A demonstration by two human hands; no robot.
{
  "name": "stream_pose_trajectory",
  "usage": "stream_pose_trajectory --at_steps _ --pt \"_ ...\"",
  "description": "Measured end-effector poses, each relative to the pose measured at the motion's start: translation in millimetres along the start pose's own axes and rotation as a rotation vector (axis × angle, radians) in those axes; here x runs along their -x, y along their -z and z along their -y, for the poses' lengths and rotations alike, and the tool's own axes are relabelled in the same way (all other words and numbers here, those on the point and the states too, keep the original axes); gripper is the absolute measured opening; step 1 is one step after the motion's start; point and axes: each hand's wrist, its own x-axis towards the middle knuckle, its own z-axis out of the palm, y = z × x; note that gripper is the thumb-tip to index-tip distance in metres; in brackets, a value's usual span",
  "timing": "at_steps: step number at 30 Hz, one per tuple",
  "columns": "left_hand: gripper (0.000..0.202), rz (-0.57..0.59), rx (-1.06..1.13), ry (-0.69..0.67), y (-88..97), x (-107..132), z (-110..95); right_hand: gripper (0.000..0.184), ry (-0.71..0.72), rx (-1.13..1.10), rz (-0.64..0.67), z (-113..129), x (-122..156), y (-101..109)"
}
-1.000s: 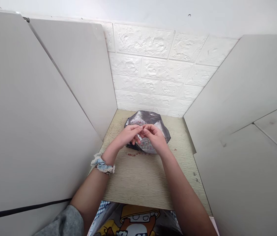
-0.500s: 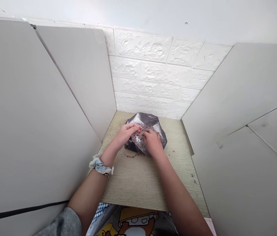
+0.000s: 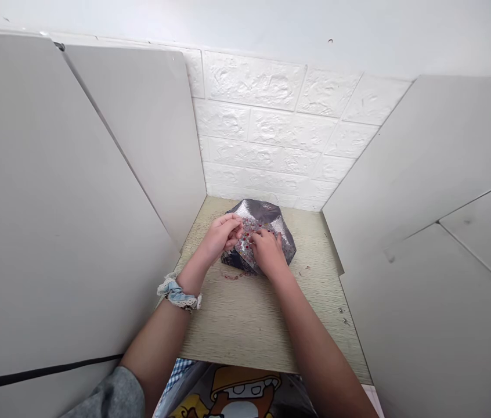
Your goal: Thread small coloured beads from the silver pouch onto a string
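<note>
The person's left hand (image 3: 223, 234) hovered over the near left edge of a crumpled silver foil pouch (image 3: 267, 213), its fingers curled and the tips of thumb and forefinger drawn together in a close pinch; whatever sat between them was too small to make out. The right hand (image 3: 267, 253) lay palm down on the pouch just beside it, fingers bent with their tips set among a heap of small mixed beads (image 3: 252, 227) spilled over the foil, and I could not tell whether those fingers had nipped any bead or merely rested there. The two hands were close together, fingertips nearly meeting above the beads. The pouch sat on the far middle of the pale wood-grain counter (image 3: 245, 319), near the white brick-pattern wall (image 3: 271, 139). A few loose reddish beads (image 3: 232, 276) lay on the counter just in front of the pouch, below the left hand, and a couple more (image 3: 304, 269) lay off to its right. Some tiny metal bits (image 3: 343, 315) rested near the counter's right edge, well apart from the hands. A blue and white scrunchie (image 3: 178, 293) circled the left wrist. Plain white panels stood on both sides, the left panel (image 3: 54, 203) and the right panel (image 3: 437, 174), and a black cable (image 3: 45, 369) ran along the foot of the left one. At the near edge a cartoon-printed cloth (image 3: 237, 392) showed below the counter
</note>
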Motion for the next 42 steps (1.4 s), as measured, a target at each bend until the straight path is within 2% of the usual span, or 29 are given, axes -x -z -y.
stream_pose_trajectory --at_steps 4,15,24,33,42 --pt "0.014 -0.030 0.000 0.000 -0.5 1 -1 0.022 0.023 -0.026 0.013 1 0 0" --pt "0.013 -0.121 0.045 -0.120 1.8 1 0 0.015 0.104 -0.090 0.016 9 0 -2" --pt "0.012 -0.105 0.044 -0.140 2.0 -1 2 0.019 0.134 -0.118 0.018 13 0 -2" --pt "0.011 -0.111 0.009 -0.127 1.6 -1 3 0.014 0.145 -0.186 0.037 15 0 1" --pt "0.012 -0.091 0.009 -0.129 0.4 0 1 0.022 0.160 -0.214 0.043 13 -2 -5"
